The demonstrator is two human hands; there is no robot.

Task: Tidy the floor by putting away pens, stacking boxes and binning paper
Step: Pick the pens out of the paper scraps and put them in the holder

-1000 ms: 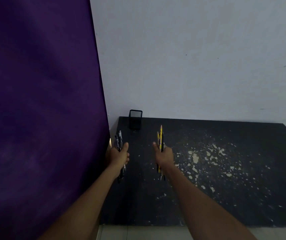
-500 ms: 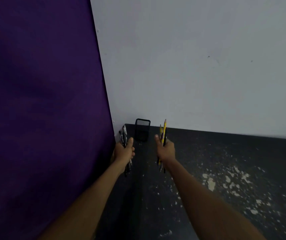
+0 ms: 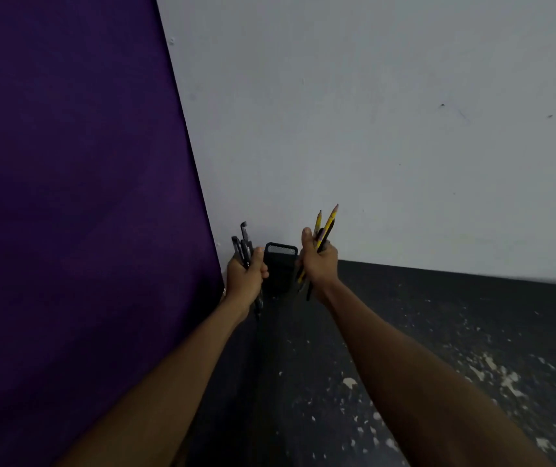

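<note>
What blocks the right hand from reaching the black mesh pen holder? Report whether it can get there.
Probably yes. The right hand, gripping pencils, is just beside the pen holder, whose open top shows nothing over it. The left hand with pens sits on the other side.

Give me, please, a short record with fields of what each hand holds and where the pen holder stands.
left hand: grips a bunch of black pens, held upright
right hand: grips yellow and dark pencils, points up
pen holder: black mesh, upright on the dark floor at the foot of the white wall, seen between the two hands
holder contents: cannot tell
left side of scene: purple cloth
pens put away: not yet, all in the hands
</note>
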